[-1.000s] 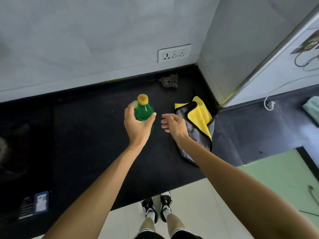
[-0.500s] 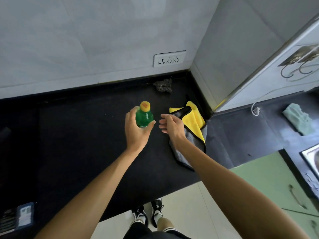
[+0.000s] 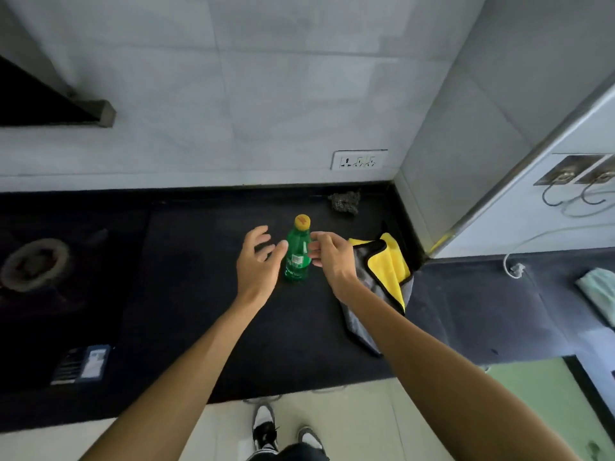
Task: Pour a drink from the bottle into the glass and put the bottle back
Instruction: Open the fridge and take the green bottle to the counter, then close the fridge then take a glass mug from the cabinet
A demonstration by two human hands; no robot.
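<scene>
While the green bottle (image 3: 297,257) stands upright near the middle of the black counter (image 3: 206,294), its yellow cap (image 3: 302,221) on, a person frames it with both bare hands. The left hand (image 3: 258,264), at the bottle's nine o'clock, is wide, fingers spread and holding nothing. Its thumb tip lies just beside the label, and we cannot tell whether it touches. The right hand (image 3: 332,256), at three o'clock, has its fingers lightly bent with the tips at the bottle's shoulder, not wrapped round it; we read it as holding nothing too.

Neither hand bears the bottle's weight: the counter does. We judge this cupped pairing as that of hands either about to take hold or releasing, kept close so that a tall, narrow bottle does not topple. With the cap on and no glass anywhere in view, we cannot say whether the pour is done. If it is not, the cap must come off first, and the right hand is nearest it.

A yellow-and-grey cloth (image 3: 391,264) lies folded at the bottle's three o'clock, just beyond the right hand, handy for spills. A wall socket (image 3: 359,159) sits at one o'clock, a stove burner (image 3: 33,264) well apart at nine.
</scene>
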